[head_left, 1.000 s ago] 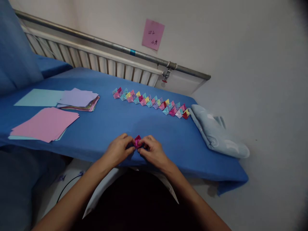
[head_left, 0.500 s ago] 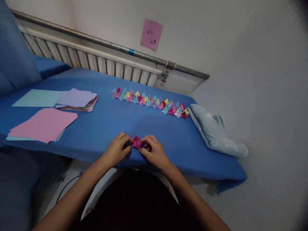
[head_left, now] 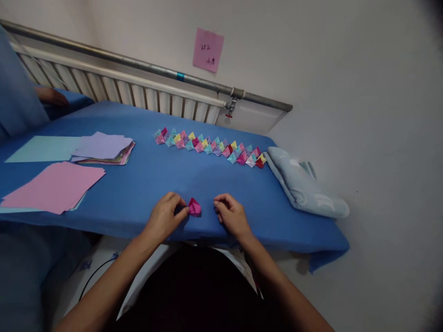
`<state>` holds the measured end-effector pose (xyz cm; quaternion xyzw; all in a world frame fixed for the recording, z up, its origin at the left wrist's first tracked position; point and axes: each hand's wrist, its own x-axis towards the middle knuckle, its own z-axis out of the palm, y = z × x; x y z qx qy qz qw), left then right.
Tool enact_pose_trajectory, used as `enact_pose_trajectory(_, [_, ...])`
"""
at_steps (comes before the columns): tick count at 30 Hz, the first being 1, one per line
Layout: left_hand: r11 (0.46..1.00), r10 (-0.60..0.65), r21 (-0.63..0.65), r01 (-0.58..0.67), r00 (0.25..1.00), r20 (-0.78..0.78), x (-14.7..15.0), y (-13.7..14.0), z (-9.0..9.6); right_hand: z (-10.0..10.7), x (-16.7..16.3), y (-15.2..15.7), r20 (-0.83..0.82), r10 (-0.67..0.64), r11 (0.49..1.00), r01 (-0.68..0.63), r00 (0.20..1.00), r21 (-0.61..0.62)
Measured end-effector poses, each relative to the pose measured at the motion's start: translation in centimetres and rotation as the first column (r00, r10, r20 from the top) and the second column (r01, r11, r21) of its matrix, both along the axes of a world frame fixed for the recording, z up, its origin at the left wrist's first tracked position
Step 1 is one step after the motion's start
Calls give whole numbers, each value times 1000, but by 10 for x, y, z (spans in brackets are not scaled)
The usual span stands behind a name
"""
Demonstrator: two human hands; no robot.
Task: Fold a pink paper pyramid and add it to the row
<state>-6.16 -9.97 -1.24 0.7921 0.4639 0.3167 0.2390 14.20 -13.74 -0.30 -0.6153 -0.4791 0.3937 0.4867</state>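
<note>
A small magenta folded paper boat (head_left: 194,207) is near the front edge of the blue-covered table. My left hand (head_left: 166,215) pinches its left side between thumb and fingers. To the right of the boat, apart from it, is my right hand (head_left: 233,216), its fingers curled in toward the thumb with nothing visible between them. Farther back, several folded paper boats (head_left: 207,146) in pink, teal, yellow, purple and red stand in a long slanting row.
At left lie a stack of pink paper sheets (head_left: 55,186), a pile topped with purple sheets (head_left: 100,146) and a pale teal sheet (head_left: 38,148). A folded light-blue blanket (head_left: 304,186) sits right. Another person's hand (head_left: 51,96) shows far left, before the radiator (head_left: 145,94).
My right hand has let go of the magenta boat and moved right. My left hand still holds it. Another person's hand has appeared at far left, and the view has shifted slightly.
</note>
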Motion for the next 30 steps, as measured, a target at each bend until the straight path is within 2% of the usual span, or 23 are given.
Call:
enact_pose_trajectory(5, [997,-60,-44,58,997,-43,15,20,9,1,5,-4,-54,3,1000,-4,999,-11])
enact_pose_trajectory(9, [982,-156,-88,166,982,108,25,56,25,-1,9,-6,-98,8,1000,-10,995,-17])
enact_pose_trajectory(12, [983,-31,-174,57,988,152,25,81,34,-1,17,-7,-67,13,1000,-14,998,-14])
enact_pose_trajectory(15, [964,73,-263,-36,989,132,21,97,38,4,25,-1,152,47,990,-66,987,123])
enact_pose_trajectory(18, [944,96,-327,-38,982,161,22,107,38,15,28,15,440,167,919,-300,883,254])
enact_pose_trajectory(21, [914,102,-406,-4,970,221,30,118,36,26,28,37,627,340,798,-568,701,202])
enact_pose_trajectory(24, [898,83,-439,32,968,239,40,131,33,29,29,55,691,458,700,-706,559,108])
enact_pose_trajectory(27, [883,74,-467,44,970,230,49,145,32,26,32,62,685,524,659,-751,506,51])
enact_pose_trajectory(30, [878,56,-473,70,967,247,59,157,30,25,36,60,667,510,677,-732,544,79])
